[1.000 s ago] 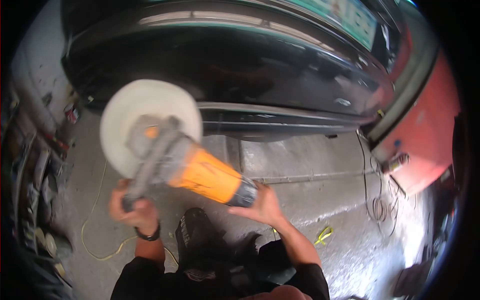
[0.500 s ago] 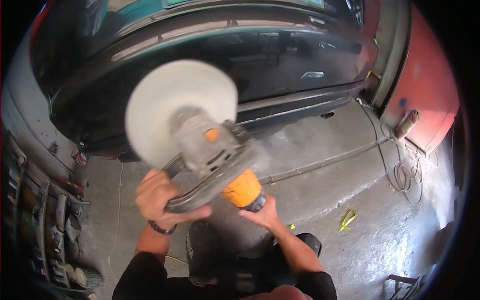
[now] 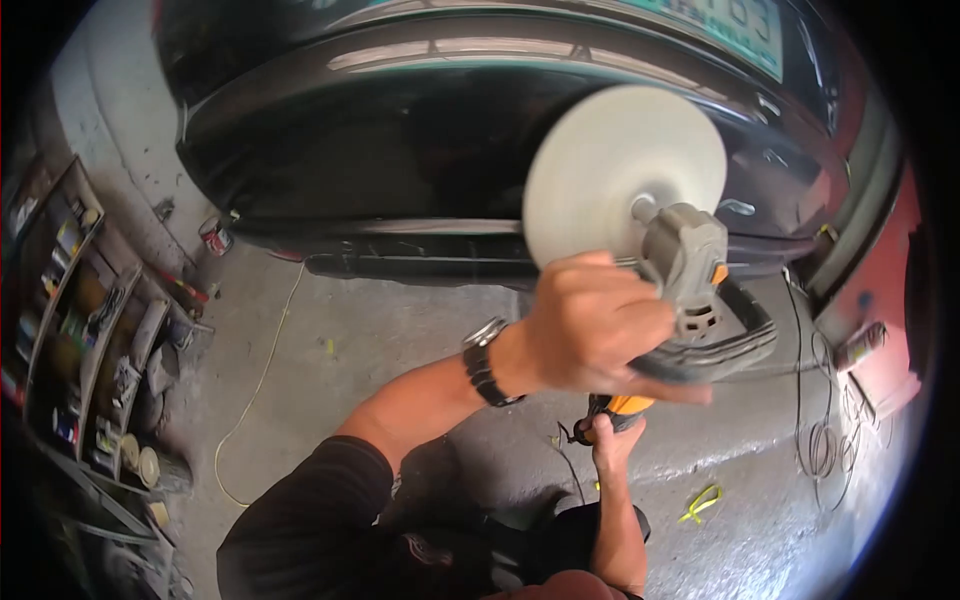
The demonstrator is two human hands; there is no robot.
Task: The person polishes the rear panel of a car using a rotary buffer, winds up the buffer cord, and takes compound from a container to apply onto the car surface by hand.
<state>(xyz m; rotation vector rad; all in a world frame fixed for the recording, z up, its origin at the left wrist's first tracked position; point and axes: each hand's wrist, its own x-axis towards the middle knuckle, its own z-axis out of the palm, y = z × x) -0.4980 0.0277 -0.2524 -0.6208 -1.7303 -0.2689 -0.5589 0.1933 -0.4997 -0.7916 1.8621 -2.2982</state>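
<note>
A grey and orange power polisher (image 3: 690,250) with a large round white pad (image 3: 605,180) is in both my hands. My left hand (image 3: 600,325), a watch on its wrist, is closed round the loop-shaped front handle (image 3: 745,345). Lower down, my right hand (image 3: 615,440) grips the orange and black rear end of the polisher. The pad is over the right part of a dark, glossy car bumper (image 3: 350,150); whether its whole face touches cannot be told. Its surface looks smoothly blurred.
Shelves with cans and bottles (image 3: 95,330) stand at the left. A red can (image 3: 214,236) sits near the bumper's left end. Coiled cable (image 3: 825,450), another can (image 3: 862,345) and a red panel (image 3: 890,290) are at the right. A yellow strip (image 3: 700,504) lies on the floor.
The polisher has swung to the right across the bumper, with both hands still on it. My left arm now reaches farther across, and the view has shifted too.
</note>
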